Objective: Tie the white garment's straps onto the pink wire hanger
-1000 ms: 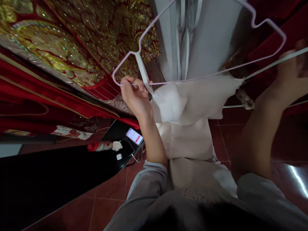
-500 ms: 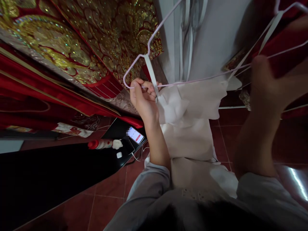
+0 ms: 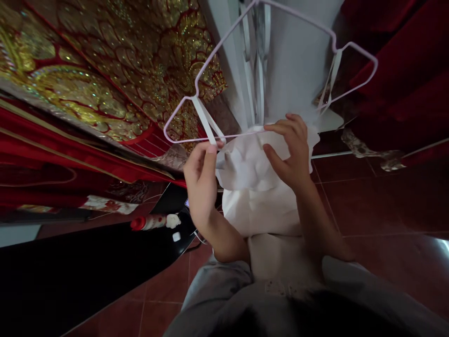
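Observation:
A pale pink wire hanger (image 3: 298, 15) hangs in front of me, with a white strap (image 3: 204, 120) looped over its left notch and another strap (image 3: 335, 70) over its right notch. A white ruffled garment (image 3: 245, 168) hangs below the hanger's bottom bar. My left hand (image 3: 203, 182) pinches the left strap between thumb and fingers, just under the bar. My right hand (image 3: 289, 150) has its thumb and fingers apart, its fingertips near the middle of the bar at the garment's top edge.
Gold-sequined red garments (image 3: 115, 61) hang at the left, and dark red cloth (image 3: 403, 70) at the right. On a black table (image 3: 105, 262) are a red-capped bottle (image 3: 149, 222), a white case (image 3: 176, 236) and a phone, mostly hidden behind my left hand. Red floor tiles (image 3: 379, 201) lie below.
My right hand has moved left from the hanger's right side to its middle. My left hand has shifted slightly down and now pinches the strap. The whole hanger shows lower and further left.

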Demonstrator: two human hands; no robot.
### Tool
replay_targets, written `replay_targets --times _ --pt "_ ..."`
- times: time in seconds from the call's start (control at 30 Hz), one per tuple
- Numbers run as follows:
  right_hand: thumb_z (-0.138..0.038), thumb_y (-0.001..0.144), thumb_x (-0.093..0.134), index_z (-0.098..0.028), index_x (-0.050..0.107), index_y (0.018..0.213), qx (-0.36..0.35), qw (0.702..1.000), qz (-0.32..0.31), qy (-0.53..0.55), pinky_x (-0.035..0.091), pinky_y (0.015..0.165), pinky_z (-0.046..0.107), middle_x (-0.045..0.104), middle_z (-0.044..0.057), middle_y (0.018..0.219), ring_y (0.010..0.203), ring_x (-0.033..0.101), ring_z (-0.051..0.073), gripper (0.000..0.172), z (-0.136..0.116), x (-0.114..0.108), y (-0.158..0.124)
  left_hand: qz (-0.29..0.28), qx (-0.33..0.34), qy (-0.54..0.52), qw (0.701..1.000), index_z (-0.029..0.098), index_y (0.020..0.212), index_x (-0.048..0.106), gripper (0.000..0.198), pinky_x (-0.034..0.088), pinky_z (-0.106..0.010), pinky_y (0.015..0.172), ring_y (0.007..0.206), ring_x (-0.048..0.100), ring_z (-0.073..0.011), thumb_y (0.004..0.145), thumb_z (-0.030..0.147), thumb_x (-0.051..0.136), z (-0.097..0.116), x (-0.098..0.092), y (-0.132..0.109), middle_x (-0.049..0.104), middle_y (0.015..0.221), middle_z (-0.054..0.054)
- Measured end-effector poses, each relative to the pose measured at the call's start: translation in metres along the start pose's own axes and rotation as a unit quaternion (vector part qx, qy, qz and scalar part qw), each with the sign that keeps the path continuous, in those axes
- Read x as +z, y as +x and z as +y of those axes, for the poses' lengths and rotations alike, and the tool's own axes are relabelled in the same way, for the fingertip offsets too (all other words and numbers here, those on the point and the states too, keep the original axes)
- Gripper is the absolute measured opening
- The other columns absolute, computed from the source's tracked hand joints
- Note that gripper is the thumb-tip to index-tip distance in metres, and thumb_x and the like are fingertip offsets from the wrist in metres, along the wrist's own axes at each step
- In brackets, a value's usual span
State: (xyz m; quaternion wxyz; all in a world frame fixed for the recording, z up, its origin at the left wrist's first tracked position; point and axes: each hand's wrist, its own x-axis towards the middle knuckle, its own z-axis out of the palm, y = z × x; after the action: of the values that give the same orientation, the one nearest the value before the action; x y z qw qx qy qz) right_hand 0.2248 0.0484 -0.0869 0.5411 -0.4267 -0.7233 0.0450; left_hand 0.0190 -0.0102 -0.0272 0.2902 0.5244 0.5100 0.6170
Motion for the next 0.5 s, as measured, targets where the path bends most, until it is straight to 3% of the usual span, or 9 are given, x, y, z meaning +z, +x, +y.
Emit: replay_targets --times 0.1,0.17,0.23,0.27,0.33,0.4,0.43,0.5 --pt "-0.037 0.097 0.061 -0.035 0.065 0.127 -0.019 0.999 -0.001 0.032 0.039 0.125 0.065 0.070 0.003 0.120 0.135 0.059 0.029 0.031 0.005 -0.003 0.004 0.019 0.006 -0.039 0.999 0.027 0.087 0.078 0.029 0.032 -0.034 0.050 0.060 0.051 -0.0172 0.094 0.054 0.070 0.023 -0.012 0.011 0.067 0.081 -0.006" --pt "-0.034 0.097 0.061 -0.033 0.066 0.127 -0.028 0.999 -0.003 0.042 0.038 0.126 0.065 0.070 0.003 0.120 0.134 0.059 0.028 0.030 0.008 -0.007 0.006 0.020 0.010 -0.089 0.996 0.028 0.086 0.076 0.025 0.025 -0.033 0.046 0.064 0.056 -0.0189 0.095 0.050 0.067 0.033 -0.018 0.025 0.070 0.089 -0.007" --pt "-0.033 0.096 0.061 -0.033 0.066 0.127 -0.025 0.999 -0.010 0.041 0.037 0.126 0.065 0.070 0.003 0.121 0.136 0.058 0.028 0.031 0.009 -0.010 0.006 0.024 0.001 -0.156 0.988 0.028 0.095 0.075 0.031 0.027 -0.032 0.045 0.082 0.066 -0.0226 0.103 0.045 0.050 0.036 -0.023 0.037 0.075 0.112 -0.008" --pt "-0.033 0.096 0.062 -0.033 0.066 0.128 -0.021 0.999 -0.014 0.040 0.037 0.126 0.065 0.070 0.004 0.122 0.136 0.058 0.029 0.032 0.009 -0.011 0.006 0.044 -0.003 -0.186 0.982 0.027 0.103 0.075 0.036 0.030 -0.032 0.046 0.093 0.069 -0.0240 0.107 0.040 0.041 0.035 -0.025 0.042 0.075 0.126 -0.007" --pt "-0.035 0.095 0.062 -0.035 0.065 0.128 -0.012 0.999 -0.021 0.043 0.036 0.127 0.066 0.070 0.004 0.123 0.137 0.057 0.029 0.033 0.008 -0.011 0.005 0.141 0.008 -0.223 0.965 0.025 0.112 0.075 0.042 0.036 -0.029 0.047 0.111 0.070 -0.0244 0.110 0.036 0.034 0.024 -0.028 0.044 0.070 0.142 -0.003" --pt "-0.035 0.095 0.062 -0.037 0.065 0.129 -0.004 0.999 -0.024 0.048 0.035 0.128 0.065 0.069 0.003 0.124 0.138 0.057 0.029 0.034 0.006 -0.009 0.004 0.235 0.015 -0.218 0.947 0.026 0.109 0.078 0.033 0.035 -0.025 0.046 0.109 0.071 -0.0214 0.107 0.034 0.046 0.008 -0.027 0.038 0.071 0.141 0.000" --pt "-0.036 0.096 0.061 -0.038 0.064 0.130 -0.002 0.999 -0.025 0.047 0.035 0.128 0.065 0.069 0.003 0.125 0.138 0.057 0.029 0.034 0.004 -0.008 0.004 0.255 0.005 -0.209 0.944 0.028 0.105 0.079 0.028 0.033 -0.023 0.045 0.101 0.072 -0.0189 0.105 0.034 0.052 0.000 -0.025 0.033 0.074 0.136 0.001" --pt "-0.037 0.096 0.060 -0.038 0.064 0.131 0.000 0.999 -0.028 0.037 0.036 0.127 0.066 0.069 0.003 0.127 0.139 0.056 0.030 0.035 0.002 -0.006 0.004 0.202 -0.026 -0.196 0.959 0.029 0.102 0.080 0.020 0.030 -0.022 0.044 0.083 0.071 -0.0131 0.101 0.030 0.060 -0.013 -0.016 0.022 0.076 0.130 0.000"
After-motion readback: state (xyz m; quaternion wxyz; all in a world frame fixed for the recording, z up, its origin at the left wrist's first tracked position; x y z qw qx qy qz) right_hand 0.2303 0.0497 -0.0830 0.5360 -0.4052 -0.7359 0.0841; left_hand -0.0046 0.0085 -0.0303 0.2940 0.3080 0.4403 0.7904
